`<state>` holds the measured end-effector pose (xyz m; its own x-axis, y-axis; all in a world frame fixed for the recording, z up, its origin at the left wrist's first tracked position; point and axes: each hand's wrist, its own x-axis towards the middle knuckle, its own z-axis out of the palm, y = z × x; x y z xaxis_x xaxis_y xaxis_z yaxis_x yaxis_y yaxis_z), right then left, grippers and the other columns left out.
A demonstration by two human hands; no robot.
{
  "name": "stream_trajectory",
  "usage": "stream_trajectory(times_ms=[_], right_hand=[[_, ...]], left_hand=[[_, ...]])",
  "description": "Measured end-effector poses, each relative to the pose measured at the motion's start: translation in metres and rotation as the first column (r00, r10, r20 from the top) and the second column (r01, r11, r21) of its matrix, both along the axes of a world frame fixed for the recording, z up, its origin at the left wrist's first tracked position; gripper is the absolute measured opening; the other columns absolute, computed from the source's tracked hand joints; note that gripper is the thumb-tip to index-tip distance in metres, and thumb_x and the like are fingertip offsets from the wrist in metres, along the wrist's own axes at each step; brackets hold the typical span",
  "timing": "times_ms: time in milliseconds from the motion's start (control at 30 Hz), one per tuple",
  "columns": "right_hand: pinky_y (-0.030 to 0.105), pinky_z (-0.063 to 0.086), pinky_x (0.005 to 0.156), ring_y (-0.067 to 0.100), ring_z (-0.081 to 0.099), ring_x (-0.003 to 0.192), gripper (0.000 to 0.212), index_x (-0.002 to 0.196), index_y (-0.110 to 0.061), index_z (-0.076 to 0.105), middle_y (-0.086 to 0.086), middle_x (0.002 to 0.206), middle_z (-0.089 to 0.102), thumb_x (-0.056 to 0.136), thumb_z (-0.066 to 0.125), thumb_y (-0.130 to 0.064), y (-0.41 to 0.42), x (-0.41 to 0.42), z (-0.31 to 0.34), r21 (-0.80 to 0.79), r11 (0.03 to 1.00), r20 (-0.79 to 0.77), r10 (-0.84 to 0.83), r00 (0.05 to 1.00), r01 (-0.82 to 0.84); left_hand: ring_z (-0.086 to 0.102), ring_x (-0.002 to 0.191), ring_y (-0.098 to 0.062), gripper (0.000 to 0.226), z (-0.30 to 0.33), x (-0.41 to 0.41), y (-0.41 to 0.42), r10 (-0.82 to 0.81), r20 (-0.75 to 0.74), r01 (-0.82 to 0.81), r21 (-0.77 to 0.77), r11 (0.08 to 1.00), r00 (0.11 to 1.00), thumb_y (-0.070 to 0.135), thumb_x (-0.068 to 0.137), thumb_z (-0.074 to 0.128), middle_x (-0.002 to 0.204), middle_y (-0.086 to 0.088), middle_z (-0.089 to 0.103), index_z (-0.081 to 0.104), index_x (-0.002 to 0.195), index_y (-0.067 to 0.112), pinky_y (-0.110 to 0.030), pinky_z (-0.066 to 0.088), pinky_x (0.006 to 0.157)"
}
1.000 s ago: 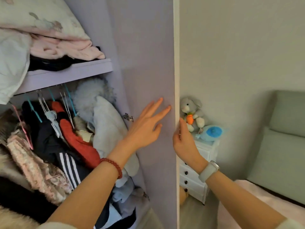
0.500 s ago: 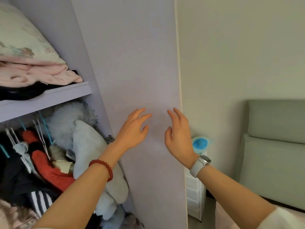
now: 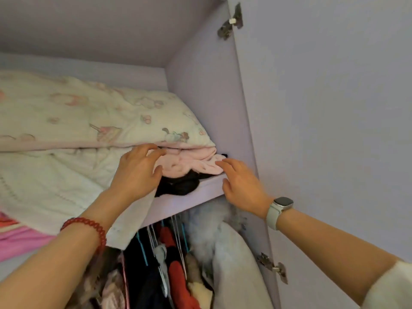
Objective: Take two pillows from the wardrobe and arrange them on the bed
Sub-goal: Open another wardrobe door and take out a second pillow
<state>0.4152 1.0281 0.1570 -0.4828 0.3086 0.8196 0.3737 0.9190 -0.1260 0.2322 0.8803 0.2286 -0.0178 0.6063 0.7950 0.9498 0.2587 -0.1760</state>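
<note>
A cream pillow (image 3: 107, 117) with pastel cartoon prints lies on top of the pile on the wardrobe's upper shelf (image 3: 189, 195). Under it sits a white quilted pillow or cover (image 3: 55, 179), partly hanging over the shelf edge. My left hand (image 3: 136, 172), fingers spread, rests at the seam between the printed pillow and the folded pink fabric (image 3: 189, 162). My right hand (image 3: 242, 186) hovers open at the shelf's right front corner, fingertips near the pink fabric. Neither hand holds anything.
A black garment (image 3: 178, 186) lies under the pink fabric. Below the shelf hang clothes on hangers (image 3: 165, 264) and a pale fluffy coat (image 3: 227, 253). The open lilac door (image 3: 323, 130) stands to the right. Pink bedding (image 3: 17, 239) sits at the lower left.
My view has swung up from the door panel to the upper shelf. Both hands have risen from the door to the shelf's front, beside the pillow stack.
</note>
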Motion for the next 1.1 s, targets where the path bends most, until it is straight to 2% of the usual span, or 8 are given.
stream_trajectory(times_ms=[133, 300, 433, 533, 733, 900, 1000, 1100], right_hand=[[0.046, 0.038, 0.098, 0.033, 0.039, 0.122, 0.047, 0.133, -0.009, 0.035, 0.015, 0.136, 0.041, 0.087, 0.045, -0.01, 0.018, -0.102, 0.061, 0.11, 0.992, -0.037, 0.072, 0.997, -0.067], [0.05, 0.034, 0.1, 0.029, 0.028, 0.129, 0.059, 0.137, -0.021, 0.024, 0.009, 0.144, 0.029, 0.086, 0.051, -0.031, 0.044, -0.205, 0.115, 0.145, 0.989, -0.022, 0.045, 0.999, -0.041], [0.061, 0.015, 0.107, 0.033, 0.003, 0.139, 0.088, 0.139, -0.035, -0.005, 0.005, 0.153, 0.006, 0.077, 0.055, -0.056, 0.064, -0.262, 0.134, 0.189, 0.981, 0.098, -0.074, 0.992, 0.054], [0.065, 0.014, 0.104, 0.036, 0.003, 0.139, 0.096, 0.138, -0.034, -0.013, 0.006, 0.154, 0.004, 0.075, 0.055, -0.061, 0.071, -0.288, 0.14, 0.225, 0.96, 0.049, -0.181, 0.982, 0.166], [0.063, 0.019, 0.105, 0.033, 0.02, 0.136, 0.072, 0.14, -0.024, 0.009, 0.006, 0.15, 0.024, 0.084, 0.053, -0.013, 0.067, -0.277, 0.16, 0.261, 0.947, -0.078, -0.174, 0.982, 0.188], [0.055, 0.034, 0.101, 0.033, 0.051, 0.115, 0.06, 0.127, -0.011, 0.045, 0.013, 0.124, 0.058, 0.072, 0.048, 0.014, 0.05, -0.218, 0.199, 0.36, 0.919, -0.345, -0.032, 0.938, 0.163], [0.045, 0.05, 0.074, 0.036, 0.063, 0.08, 0.047, 0.104, -0.008, 0.061, 0.015, 0.089, 0.069, 0.063, 0.059, 0.014, 0.029, -0.17, 0.223, 0.435, 0.875, -0.45, 0.007, 0.893, 0.213], [0.037, 0.048, 0.055, 0.034, 0.06, 0.058, 0.038, 0.089, -0.006, 0.064, 0.015, 0.068, 0.066, 0.056, 0.065, 0.014, 0.004, -0.114, 0.247, 0.467, 0.837, -0.534, 0.008, 0.846, 0.287]], left_hand=[[0.025, 0.133, -0.029, 0.051, 0.058, -0.089, -0.009, 0.223, -0.062, -0.22, 0.049, 0.974, 0.973, 0.022, 0.084, 0.057, 0.144, -0.009, 0.035, 0.04, 0.133, 0.019, -0.051, 0.027, 0.104], [-0.006, 0.14, -0.026, 0.09, 0.098, -0.185, -0.002, 0.495, -0.123, -0.505, -0.069, 0.86, 0.86, 0.067, 0.073, 0.052, 0.155, 0.001, -0.001, 0.003, 0.141, 0.035, -0.058, 0.004, 0.11], [-0.005, 0.141, -0.028, 0.1, 0.103, -0.23, 0.004, 0.627, -0.215, -0.642, -0.001, 0.767, 0.749, 0.061, 0.074, 0.055, 0.156, 0.0, -0.005, -0.016, 0.139, 0.034, -0.059, 0.002, 0.11], [0.016, 0.139, -0.024, 0.086, 0.109, -0.236, 0.008, 0.641, -0.245, -0.634, 0.12, 0.764, 0.727, 0.035, 0.08, 0.059, 0.154, 0.002, 0.017, -0.001, 0.142, 0.031, -0.054, 0.015, 0.109], [0.059, 0.101, -0.031, 0.059, 0.12, -0.21, 0.007, 0.523, -0.206, -0.44, 0.342, 0.83, 0.827, -0.006, 0.065, 0.066, 0.107, -0.008, 0.069, 0.056, 0.118, 0.016, -0.049, 0.039, 0.09], [0.062, 0.074, -0.036, 0.037, 0.156, -0.154, -0.002, 0.447, -0.252, -0.236, 0.579, 0.781, 0.858, -0.013, 0.064, 0.065, 0.082, -0.015, 0.072, 0.066, 0.096, 0.007, -0.047, 0.045, 0.07], [0.06, 0.067, -0.032, 0.034, 0.175, -0.118, -0.015, 0.449, -0.317, -0.143, 0.663, 0.735, 0.835, -0.012, 0.067, 0.058, 0.076, -0.013, 0.07, 0.064, 0.095, 0.007, -0.042, 0.045, 0.064], [0.06, 0.066, -0.03, 0.03, 0.195, -0.075, -0.034, 0.467, -0.396, -0.045, 0.723, 0.69, 0.79, -0.006, 0.073, 0.051, 0.075, -0.011, 0.068, 0.063, 0.096, 0.008, -0.038, 0.044, 0.062]])
